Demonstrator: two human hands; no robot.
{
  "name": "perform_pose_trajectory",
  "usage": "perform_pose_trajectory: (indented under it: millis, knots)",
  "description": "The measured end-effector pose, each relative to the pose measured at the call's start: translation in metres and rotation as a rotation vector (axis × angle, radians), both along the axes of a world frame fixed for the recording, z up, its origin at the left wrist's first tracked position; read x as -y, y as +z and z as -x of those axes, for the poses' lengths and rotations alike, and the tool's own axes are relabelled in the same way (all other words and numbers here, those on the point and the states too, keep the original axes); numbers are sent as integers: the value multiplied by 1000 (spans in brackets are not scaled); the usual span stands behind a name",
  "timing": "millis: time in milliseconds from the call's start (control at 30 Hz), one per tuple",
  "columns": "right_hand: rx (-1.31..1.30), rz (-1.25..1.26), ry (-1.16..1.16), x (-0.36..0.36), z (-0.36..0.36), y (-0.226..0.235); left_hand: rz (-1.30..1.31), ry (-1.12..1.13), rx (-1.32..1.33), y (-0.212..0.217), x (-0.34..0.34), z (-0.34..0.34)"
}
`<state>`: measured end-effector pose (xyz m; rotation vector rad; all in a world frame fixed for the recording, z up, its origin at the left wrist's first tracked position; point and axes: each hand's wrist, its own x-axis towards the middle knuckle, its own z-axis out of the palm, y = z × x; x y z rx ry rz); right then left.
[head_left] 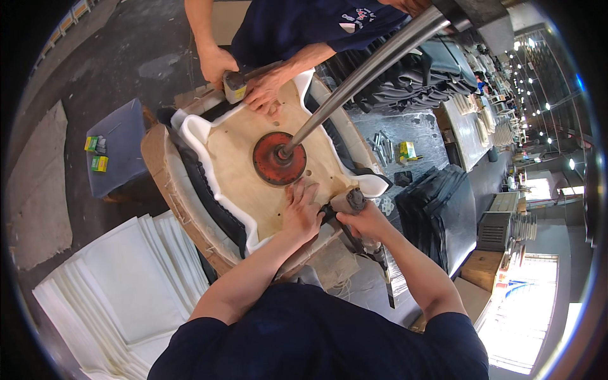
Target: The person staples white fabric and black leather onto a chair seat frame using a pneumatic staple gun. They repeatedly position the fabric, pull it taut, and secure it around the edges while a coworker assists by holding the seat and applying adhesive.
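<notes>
A plywood seat board (234, 158) edged with white foam (209, 161) lies on a padded stand. A black cover (196, 177) runs around its sides. The round red plate (278, 164) of a metal press rod (354, 88) rests on the board's middle. My left hand (301, 209) lies on the near edge of the board, fingers stretched over the wood, beside a dark strip of cover. Closed around a staple gun (350, 201), my right hand (367, 223) holds its nose against the near edge, right of my left hand. The cover's edge under my palm is hidden.
Opposite me, a co-worker's hand holds another staple gun (234, 87), the other hand (265, 92) on the board. Stacked white sheets (133, 278) stand at left, near a grey-topped table (117, 149) with small boxes. Black covers (437, 209) and loose tools (383, 149) lie at right.
</notes>
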<state>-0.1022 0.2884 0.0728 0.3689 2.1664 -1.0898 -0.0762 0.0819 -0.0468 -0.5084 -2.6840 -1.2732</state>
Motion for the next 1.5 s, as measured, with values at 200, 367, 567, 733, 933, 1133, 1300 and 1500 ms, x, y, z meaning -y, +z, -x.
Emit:
perform_pose_trajectory:
  millis: [200,367,567,733,933,1133,1300,1500]
  knots:
    - [38,-96,35,19,-7,8,6,39,84,2,0,-1]
    - [15,-110,19,27,-7,5,43,23,94,2,-1,-3]
    - [-2,-68,-11,27,-9,8,64,-7,17,-4,12,-9]
    - [45,-60,-19,22,-19,12,113,-40,94,5,20,-11]
    - [27,-107,3,40,-20,11,89,6,83,-4,12,-12]
    - [49,-125,19,44,-11,15,167,-41,63,-5,23,-13]
    - [56,-69,23,33,-19,12,198,-68,177,5,31,-17]
    - [74,-71,43,44,-26,8,177,-44,233,6,26,-18]
